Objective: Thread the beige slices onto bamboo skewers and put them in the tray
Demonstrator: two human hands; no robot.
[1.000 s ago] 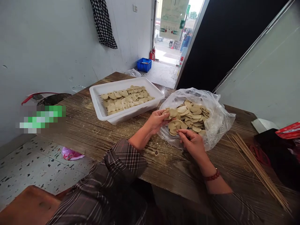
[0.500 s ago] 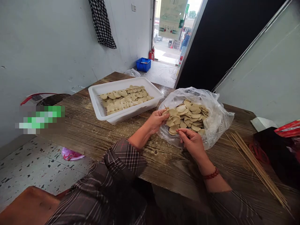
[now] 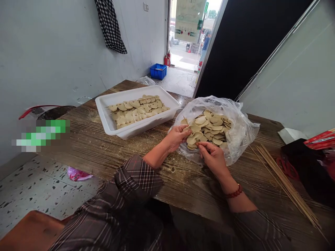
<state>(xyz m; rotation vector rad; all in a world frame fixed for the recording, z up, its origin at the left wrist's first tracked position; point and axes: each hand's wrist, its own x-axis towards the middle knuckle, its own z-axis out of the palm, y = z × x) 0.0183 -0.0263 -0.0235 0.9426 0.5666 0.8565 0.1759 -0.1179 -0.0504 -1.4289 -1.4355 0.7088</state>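
Head view: left hand and right hand pinch skewered slices; door banner reads "TSING".

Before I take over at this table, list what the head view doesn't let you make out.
All in the head view:
- Middle of the skewer at the left hand: hidden by the held discs.
- Lower layers in the plastic bag: covered by the loose discs on top.
- Part of the white tray's floor: covered by the skewered discs.
- Top of the checkered cloth: cut off by the upper edge.
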